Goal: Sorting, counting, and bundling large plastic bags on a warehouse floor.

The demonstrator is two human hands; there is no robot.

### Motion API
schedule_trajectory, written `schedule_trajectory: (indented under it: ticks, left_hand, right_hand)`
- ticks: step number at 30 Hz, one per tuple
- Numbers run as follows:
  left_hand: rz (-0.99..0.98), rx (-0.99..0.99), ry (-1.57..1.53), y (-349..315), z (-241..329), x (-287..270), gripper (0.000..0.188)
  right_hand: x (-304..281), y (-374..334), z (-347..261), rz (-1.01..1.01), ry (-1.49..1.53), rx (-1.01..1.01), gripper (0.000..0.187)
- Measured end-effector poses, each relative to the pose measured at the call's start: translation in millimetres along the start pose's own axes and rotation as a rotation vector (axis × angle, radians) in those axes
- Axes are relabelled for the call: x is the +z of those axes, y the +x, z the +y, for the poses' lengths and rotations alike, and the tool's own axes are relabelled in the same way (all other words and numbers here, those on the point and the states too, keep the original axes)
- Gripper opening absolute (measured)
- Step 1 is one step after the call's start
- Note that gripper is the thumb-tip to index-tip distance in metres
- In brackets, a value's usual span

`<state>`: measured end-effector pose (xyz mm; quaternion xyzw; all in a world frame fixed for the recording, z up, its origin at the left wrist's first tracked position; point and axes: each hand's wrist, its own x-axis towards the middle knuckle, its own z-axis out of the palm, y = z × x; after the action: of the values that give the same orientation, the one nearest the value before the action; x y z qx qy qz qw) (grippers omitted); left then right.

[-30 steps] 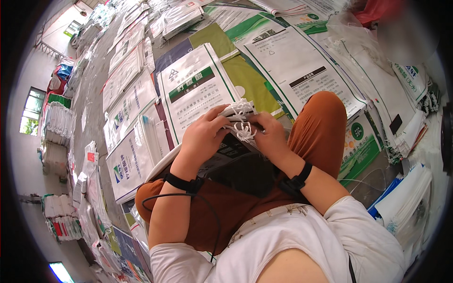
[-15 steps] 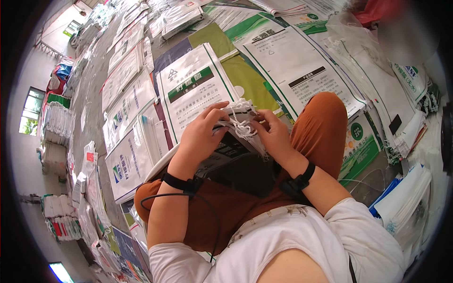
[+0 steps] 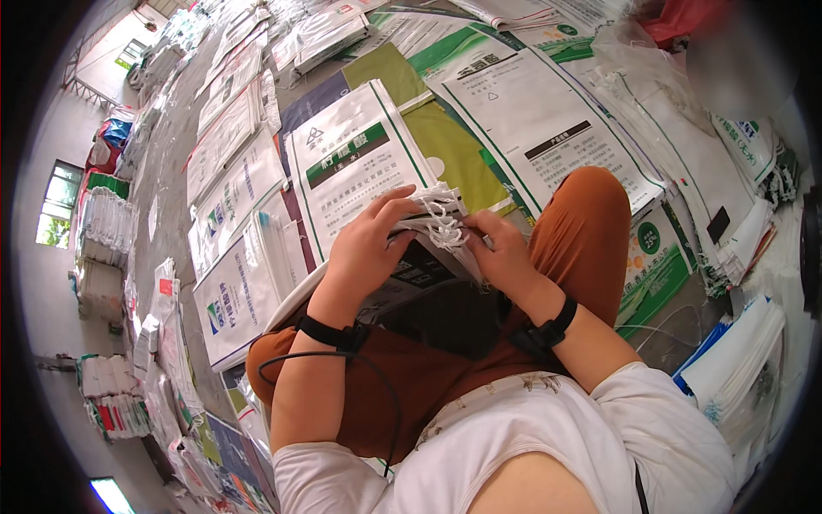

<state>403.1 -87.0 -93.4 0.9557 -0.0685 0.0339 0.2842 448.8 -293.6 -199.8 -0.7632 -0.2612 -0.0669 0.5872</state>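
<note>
A stack of white woven sacks [image 3: 338,184] with green borders and print lies in front of me, its near end bent up over my lap. My left hand [image 3: 364,244] is closed round that raised edge, fingers on top and thumb beneath. At the corner between my hands, white frayed string ends [image 3: 443,221] hang in a loose tangle. My right hand [image 3: 503,253] pinches at the right side of this corner, thumb and forefinger close together at the strings. Whether it holds a string or a sack edge is too small to tell. The stack's dark underside faces my lap.
More printed sacks [image 3: 548,120] lie flat to the right, overlapping olive-green ones [image 3: 458,154]. Sack piles [image 3: 231,300] line the left, and bundles [image 3: 107,231] stand by the wall. A folded white bundle [image 3: 736,355] lies at my right. A black cable [image 3: 390,377] loops from my left wrist.
My right hand has shifted slightly, its fingers drawn closer together at the strings. The strings hang a little differently. My left hand keeps its grip on the edge.
</note>
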Motion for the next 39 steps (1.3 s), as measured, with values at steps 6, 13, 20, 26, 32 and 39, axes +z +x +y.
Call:
schedule_trajectory:
  ticks: [6, 13, 20, 26, 32, 39]
  left_hand:
    - [-0.015, 0.086, 0.072, -1.4, -7.5, 1.8, 0.03]
    - [0.007, 0.072, 0.061, -0.6, -2.3, 2.6, 0.021]
    - [0.028, 0.115, 0.049, -0.7, -5.3, 2.0, 0.023]
    - [0.01, 0.049, 0.003, -0.9, -0.3, 0.3, 0.025]
    - [-0.061, 0.086, 0.081, -1.1, -0.9, -2.7, 0.024]
    - [-0.055, 0.164, 0.058, -1.5, -8.0, -1.5, 0.021]
  right_hand:
    - [1.4, 0.2, -10.1, 0.034, 0.11, 0.204, 0.014]
    - [-2.1, -0.8, -1.6, 0.082, -0.064, 0.015, 0.021]
    - [-2.5, 2.5, -13.8, 0.128, 0.041, 0.092, 0.022]
    - [-1.5, 0.3, -0.1, 0.107, -0.096, -0.141, 0.018]
    - [0.2, 4.0, -12.0, -0.112, 0.197, 0.127, 0.019]
    - [7.3, 31.0, -7.1, -0.104, 0.061, 0.194, 0.023]
